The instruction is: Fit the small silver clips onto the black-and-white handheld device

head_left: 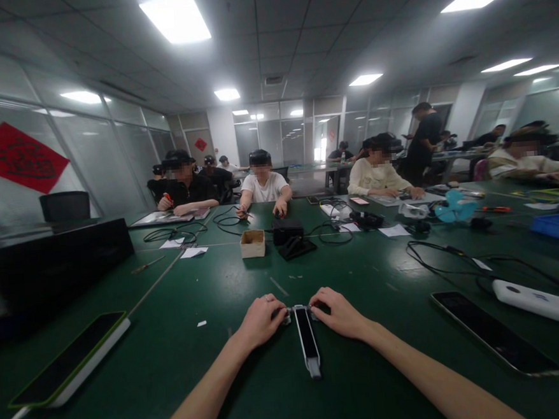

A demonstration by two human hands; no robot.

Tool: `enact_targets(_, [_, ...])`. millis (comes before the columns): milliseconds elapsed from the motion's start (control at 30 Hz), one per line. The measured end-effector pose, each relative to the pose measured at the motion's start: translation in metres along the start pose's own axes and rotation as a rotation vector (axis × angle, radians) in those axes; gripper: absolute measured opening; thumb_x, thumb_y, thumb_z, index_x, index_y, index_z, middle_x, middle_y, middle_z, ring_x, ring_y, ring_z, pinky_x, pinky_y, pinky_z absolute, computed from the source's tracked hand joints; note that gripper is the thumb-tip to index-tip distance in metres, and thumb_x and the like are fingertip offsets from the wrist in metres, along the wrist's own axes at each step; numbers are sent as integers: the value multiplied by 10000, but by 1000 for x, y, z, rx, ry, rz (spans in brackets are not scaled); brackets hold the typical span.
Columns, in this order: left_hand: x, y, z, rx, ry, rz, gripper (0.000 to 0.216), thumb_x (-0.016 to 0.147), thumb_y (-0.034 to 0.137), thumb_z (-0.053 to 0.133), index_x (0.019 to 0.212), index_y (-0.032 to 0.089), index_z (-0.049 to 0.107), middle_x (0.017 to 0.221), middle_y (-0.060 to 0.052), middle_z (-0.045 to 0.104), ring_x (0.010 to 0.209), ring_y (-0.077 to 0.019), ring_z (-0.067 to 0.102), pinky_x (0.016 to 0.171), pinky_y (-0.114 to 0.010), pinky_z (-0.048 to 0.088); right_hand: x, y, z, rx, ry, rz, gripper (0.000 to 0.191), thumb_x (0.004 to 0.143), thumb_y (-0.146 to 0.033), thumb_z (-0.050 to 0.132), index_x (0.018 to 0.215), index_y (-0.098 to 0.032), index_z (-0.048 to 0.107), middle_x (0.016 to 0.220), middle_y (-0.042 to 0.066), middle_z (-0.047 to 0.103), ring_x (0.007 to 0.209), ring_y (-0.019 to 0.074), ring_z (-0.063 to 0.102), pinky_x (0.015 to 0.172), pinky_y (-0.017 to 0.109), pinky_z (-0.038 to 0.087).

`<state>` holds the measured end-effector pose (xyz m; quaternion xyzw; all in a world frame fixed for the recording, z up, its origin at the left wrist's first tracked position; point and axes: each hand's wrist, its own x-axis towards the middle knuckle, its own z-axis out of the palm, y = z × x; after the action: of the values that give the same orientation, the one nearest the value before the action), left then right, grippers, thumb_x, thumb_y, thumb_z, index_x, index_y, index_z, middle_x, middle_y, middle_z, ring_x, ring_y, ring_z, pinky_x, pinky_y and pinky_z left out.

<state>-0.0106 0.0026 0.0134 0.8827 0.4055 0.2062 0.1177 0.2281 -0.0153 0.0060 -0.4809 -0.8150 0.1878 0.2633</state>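
A slim dark strip with a pale silver-white frame point(308, 338) lies on the green table, its narrow end toward me. My left hand point(263, 319) rests just left of its far end, fingertips closed around a small greyish piece that is mostly covered. On the other side my right hand point(337, 313) is pinched in the same way at the far right corner. Whether these small pieces are joined to the strip I cannot tell. The exact kind of the strip is unclear as well.
A phone in a green-edged case point(74, 361) lies left, another dark phone point(493, 332) right, near a white power strip point(544, 302) with black cable. Ahead stand a small cardboard box point(252, 244) and a black device point(291, 237). Several people sit across the table.
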Motion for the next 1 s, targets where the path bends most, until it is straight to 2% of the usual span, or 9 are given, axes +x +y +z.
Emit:
enact_targets(233, [-1, 4, -1, 47, 11, -21, 218, 896, 289, 476, 913, 195, 672, 907, -47, 616, 825, -164, 553, 757, -272, 425, 1, 2, 2, -2, -5, 3, 182, 878, -315, 493, 910, -193, 624, 929, 43, 582, 858, 173, 521, 763, 321, 450])
enact_targets(467, [-1, 8, -4, -37, -4, -95, 170, 855, 257, 530, 917, 200, 679, 888, -28, 620, 832, -161, 561, 740, -264, 425, 0, 0, -1, 13, -16, 26, 169, 877, -312, 494, 912, -204, 620, 944, 40, 580, 847, 167, 525, 737, 310, 456])
enact_targets(800, [-1, 4, 0, -58, 15, -134, 213, 836, 342, 545, 906, 187, 673, 888, -34, 609, 803, -169, 566, 697, -269, 430, 1, 2, 1, 6, -16, 21, 178, 876, -311, 488, 915, -201, 623, 949, 44, 585, 856, 171, 527, 754, 316, 459])
enact_targets(1000, [-1, 3, -1, -32, -7, -88, 207, 877, 313, 502, 921, 195, 667, 921, -33, 607, 805, -156, 563, 696, -257, 432, 1, 3, 2, 15, -3, 10, 174, 877, -310, 492, 912, -203, 625, 939, 42, 586, 855, 169, 531, 748, 311, 454])
